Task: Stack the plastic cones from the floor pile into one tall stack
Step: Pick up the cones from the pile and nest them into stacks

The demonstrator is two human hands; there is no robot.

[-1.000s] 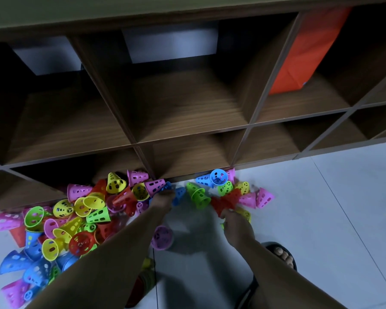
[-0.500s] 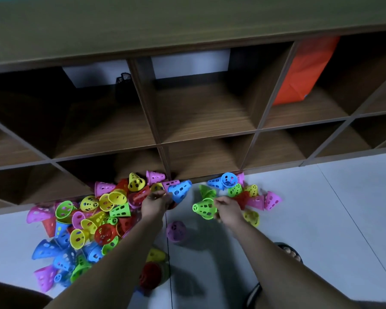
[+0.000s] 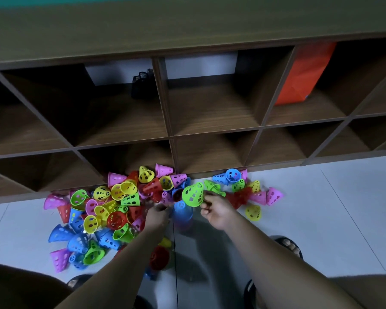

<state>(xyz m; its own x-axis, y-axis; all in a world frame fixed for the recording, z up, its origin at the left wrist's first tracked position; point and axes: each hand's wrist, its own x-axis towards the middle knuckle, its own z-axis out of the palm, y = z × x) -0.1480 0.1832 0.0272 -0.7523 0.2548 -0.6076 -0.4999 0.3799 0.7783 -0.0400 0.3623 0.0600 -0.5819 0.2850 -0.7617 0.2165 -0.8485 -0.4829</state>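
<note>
On the orange bag [image 3: 303, 74], standing in a far right compartment of the wooden shelf unit [image 3: 210, 112]: a small blue mark at the lower corner, too small to read.

Right hand [image 3: 216, 211]: fingers curled, thumb and fingertips pinching one green cone [image 3: 193, 195] by its side. Cone held tilted, just far of the short stack [image 3: 182, 211].

Short stack: upright on the white floor [image 3: 321, 219] between the two hands. One blue cone on top, a purple one beneath (anything lower hidden).

Left hand [image 3: 157, 216]: blurred, fingers bent down just left of the stack. Gripping, touching or apart, cannot tell.

Main pile [image 3: 103, 210]: left of the hands, against the foot of the shelf unit. Pink, yellow, green, blue and red perforated cones tumbled over each other, too tangled for an exact count.

Smaller cluster [image 3: 257, 197]: right of the hands, about ten cones. Two blue, three pink, two yellow, the rest green and red.

Second stack [image 3: 158, 257]: near, partly under the left forearm, showing yellow, red and blue.

One black mesh holder [image 3: 140, 83] in a far compartment. One sandalled foot [image 3: 288, 244] near right.
</note>
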